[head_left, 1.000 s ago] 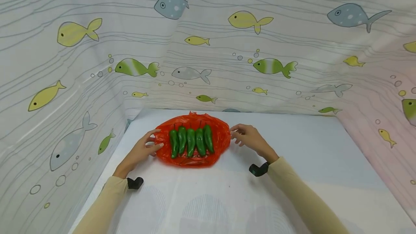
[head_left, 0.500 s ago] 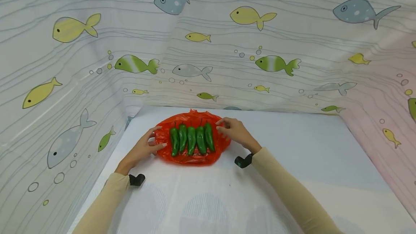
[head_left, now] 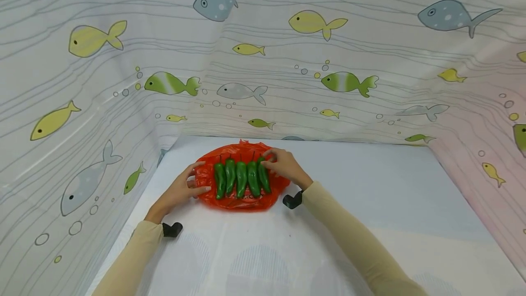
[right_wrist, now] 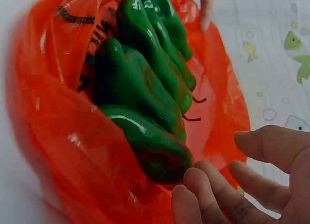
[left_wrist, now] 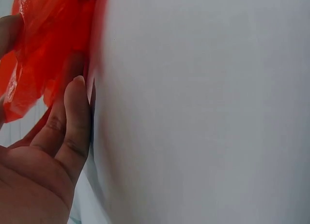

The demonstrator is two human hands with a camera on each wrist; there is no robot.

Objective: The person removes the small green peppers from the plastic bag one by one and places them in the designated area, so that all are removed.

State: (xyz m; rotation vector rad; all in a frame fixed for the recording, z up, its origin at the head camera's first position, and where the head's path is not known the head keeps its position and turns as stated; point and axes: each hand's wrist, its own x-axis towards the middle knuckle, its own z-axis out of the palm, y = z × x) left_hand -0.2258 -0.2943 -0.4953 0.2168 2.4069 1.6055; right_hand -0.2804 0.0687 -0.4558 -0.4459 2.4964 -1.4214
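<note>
Several glossy green peppers (head_left: 241,180) lie side by side in a red plastic bag (head_left: 276,195), stems pointing away in the head view. At the bag's left edge, my left hand (head_left: 183,185) holds the film, thumb over the red plastic and fingers reaching beneath it; the left wrist view shows those fingers (left_wrist: 75,117) partly behind the film. My right hand (head_left: 284,165) reaches over the bag's right side, by the stem end of the rightmost pepper (right_wrist: 150,141). Its fingertips (right_wrist: 196,180) are at this pepper, thumb and fingers apart, not closed around it.
The bag rests on a white table (head_left: 370,186) near its far left corner. A fish-patterned curtain (head_left: 279,72) rises behind the table and along both sides. Small black devices (head_left: 292,200) are on the wrists.
My right hand has moved left and inward, from beside the bag's right edge to the rightmost pepper. My left hand stays at the left edge, and the peppers keep their places.
</note>
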